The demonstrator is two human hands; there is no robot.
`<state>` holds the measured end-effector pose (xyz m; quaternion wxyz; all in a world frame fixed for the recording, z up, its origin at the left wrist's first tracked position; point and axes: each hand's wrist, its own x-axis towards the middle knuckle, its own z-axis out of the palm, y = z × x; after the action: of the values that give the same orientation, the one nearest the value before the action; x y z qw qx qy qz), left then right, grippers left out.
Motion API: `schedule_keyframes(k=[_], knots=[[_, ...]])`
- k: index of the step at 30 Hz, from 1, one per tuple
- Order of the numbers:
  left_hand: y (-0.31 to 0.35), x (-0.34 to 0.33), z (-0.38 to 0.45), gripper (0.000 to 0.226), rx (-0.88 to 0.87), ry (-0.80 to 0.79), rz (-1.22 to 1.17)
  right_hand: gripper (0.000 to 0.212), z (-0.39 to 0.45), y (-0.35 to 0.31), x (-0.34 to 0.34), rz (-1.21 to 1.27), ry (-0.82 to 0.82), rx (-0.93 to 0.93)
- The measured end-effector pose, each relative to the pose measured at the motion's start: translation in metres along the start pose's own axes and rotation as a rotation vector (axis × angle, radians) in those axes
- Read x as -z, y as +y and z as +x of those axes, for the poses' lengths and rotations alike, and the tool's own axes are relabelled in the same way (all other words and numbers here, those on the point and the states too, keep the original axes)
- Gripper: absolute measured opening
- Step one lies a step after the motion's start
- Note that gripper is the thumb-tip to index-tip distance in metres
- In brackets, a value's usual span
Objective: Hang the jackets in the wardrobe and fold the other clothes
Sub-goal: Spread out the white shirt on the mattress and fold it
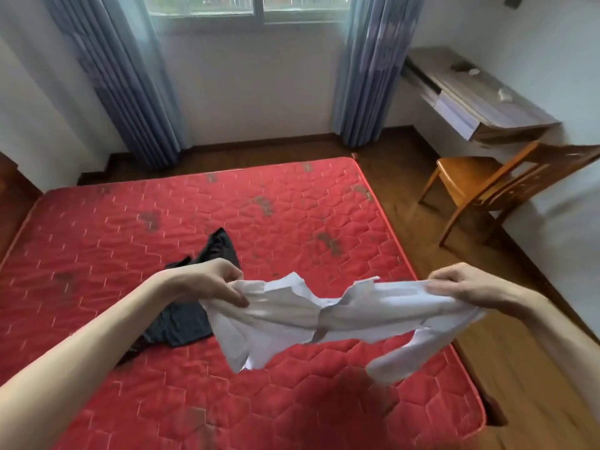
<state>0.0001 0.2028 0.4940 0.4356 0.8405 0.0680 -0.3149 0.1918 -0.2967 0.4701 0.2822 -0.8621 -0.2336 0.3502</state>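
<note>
1. The left hand [216,280] gripped one bunched end of a white shirt [328,315], fingers and thumb curled round the cloth; the right hand [464,289] gripped the opposite end in the same way. Neither hand was free.

2. The shirt hung in the air between the two hands, above the near right part of the red mattress [292,209] and not touching it. It looked stretched fairly taut along its upper edge, with loose flaps drooping below towards the mattress.

3. Its long axis ran left to right across the view, roughly parallel to the mattress's near edge. The collar seemed to sit near the middle of the span; which end was hem or sleeve could not be told.

4. Both hands were on the shirt, so neither was nearer; the right hand stood close over the mattress's right edge, the left hand further in over the mattress.

5. A dark garment [194,306] lay crumpled on the mattress, beyond and beneath the left forearm, its long axis running away from the person towards the mattress's far side.

6. Judged from this, the coming move was laying the shirt flat on the mattress, which would call for lowering both ends together on the bare red surface right of the dark garment.
</note>
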Motion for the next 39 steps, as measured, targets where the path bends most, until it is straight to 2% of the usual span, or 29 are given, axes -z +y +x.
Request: schedule_keyframes(k=[2, 5, 6, 8, 11, 15, 17, 19, 26, 30, 33, 36, 39], knots=[[0.006, -0.001, -0.021, 0.014, 0.032, -0.232, -0.063, 0.047, -0.009, 0.014, 0.017, 0.035, -0.2, -0.059], [0.004, -0.011, -0.042, 0.018, 0.079, -0.456, -0.127, 0.048, -0.017, 0.036, 0.038, 0.186, -0.46, -0.065], [0.002, -0.014, -0.043, 0.021, 0.081, -0.499, -0.155, 0.046, -0.017, 0.038, 0.042, 0.241, -0.503, -0.057], [-0.001, -0.014, -0.035, 0.03, 0.064, -0.514, -0.232, 0.043, -0.01, 0.033, 0.044, 0.328, -0.482, -0.061], [-0.011, -0.006, -0.001, 0.04, 0.047, -0.335, -0.327, 0.042, 0.019, 0.013, 0.038, 0.307, -0.25, -0.023], [-0.044, -0.012, 0.074, 0.055, -0.01, 0.224, -0.308, 0.016, 0.081, 0.003, 0.012, 0.134, 0.238, 0.129], [-0.061, -0.024, 0.114, 0.051, -0.048, 0.44, -0.307, 0.018, 0.12, 0.013, -0.004, 0.114, 0.334, 0.124], [-0.082, -0.038, 0.154, 0.04, -0.016, 0.555, -0.312, 0.017, 0.165, 0.03, -0.019, 0.121, 0.38, 0.077], [-0.188, -0.071, 0.3, 0.033, 0.186, 0.765, -0.192, 0.01, 0.319, 0.129, -0.097, -0.031, 0.446, -0.068], [-0.258, -0.067, 0.393, 0.03, 0.156, 0.763, -0.102, 0.008, 0.394, 0.184, -0.131, -0.17, 0.463, -0.061], [-0.3, -0.055, 0.456, 0.032, 0.187, 0.819, 0.009, 0.02, 0.442, 0.211, -0.146, -0.316, 0.424, -0.072], [-0.326, -0.042, 0.508, 0.019, 0.183, 0.908, 0.035, 0.027, 0.493, 0.231, -0.154, -0.423, 0.416, -0.119], [-0.344, -0.03, 0.546, 0.017, 0.183, 0.906, 0.006, 0.027, 0.544, 0.239, -0.153, -0.506, 0.397, -0.129]])
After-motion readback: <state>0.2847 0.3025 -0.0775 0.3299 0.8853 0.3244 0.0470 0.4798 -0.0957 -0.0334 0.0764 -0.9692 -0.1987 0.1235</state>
